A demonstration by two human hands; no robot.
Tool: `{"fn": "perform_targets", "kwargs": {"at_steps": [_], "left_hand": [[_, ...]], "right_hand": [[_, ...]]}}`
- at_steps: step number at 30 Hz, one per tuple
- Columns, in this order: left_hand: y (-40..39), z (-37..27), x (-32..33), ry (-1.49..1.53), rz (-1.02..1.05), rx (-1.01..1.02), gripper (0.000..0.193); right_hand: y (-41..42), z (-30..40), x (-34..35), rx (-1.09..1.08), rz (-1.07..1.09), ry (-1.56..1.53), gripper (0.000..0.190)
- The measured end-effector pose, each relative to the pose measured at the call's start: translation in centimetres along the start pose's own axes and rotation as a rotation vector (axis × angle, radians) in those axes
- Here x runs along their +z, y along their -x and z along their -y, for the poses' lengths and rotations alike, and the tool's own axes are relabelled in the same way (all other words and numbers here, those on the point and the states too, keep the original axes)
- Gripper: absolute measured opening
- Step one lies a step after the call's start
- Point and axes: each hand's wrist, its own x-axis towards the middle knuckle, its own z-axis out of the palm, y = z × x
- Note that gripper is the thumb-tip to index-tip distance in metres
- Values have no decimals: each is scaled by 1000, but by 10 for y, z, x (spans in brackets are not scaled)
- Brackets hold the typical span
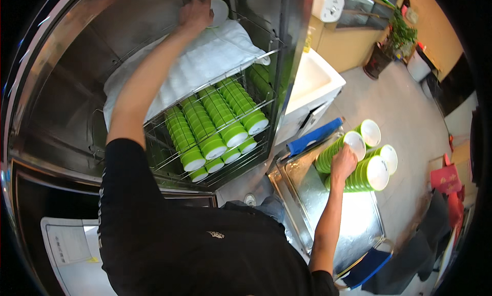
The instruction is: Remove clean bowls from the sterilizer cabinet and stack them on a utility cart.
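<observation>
High inside a steel cabinet [73, 88], my left hand [195, 14] has its fingers at the edge of a white-faced bowl [220, 12]. That bowl is just above a white cloth [184, 61] spread over a wire shelf [215, 80]. Below the cloth, stacked green bowls [215, 119] lie on their sides in rows, white bases facing out. At the right, my right hand [343, 163] grips the top of one of several tall stacks of green bowls [354, 144]. These stand on a steel cart [307, 203], white bases up. My fingertips are partly hidden there.
A white sink [313, 80] adjoins the cabinet's right side. Blue cloth wraps the cart's far handle [315, 136] and near handle [365, 267]. A potted plant [399, 32] stands on the tiled floor, and dark fabric [415, 242] lies beside the cart at the right.
</observation>
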Motion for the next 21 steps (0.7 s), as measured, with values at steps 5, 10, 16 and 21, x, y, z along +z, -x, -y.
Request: {"fn": "perform_targets", "kwargs": {"at_steps": [5,10,16,21], "left_hand": [[42,-40,-61,379,-129,420,44],[106,-109,-132,804,432,379,51],[144,-144,-158,1472,921,568,64],[137,-123,-160,1614,1007,348,59]], "right_hand": [[-9,8,-12,17,-264,-95,22],[-5,50,-87,-168,-387,-344,22],[-5,101,-175,-686,-487,-504,19],[-3,112,-183,-711,-520,-663,24]]}}
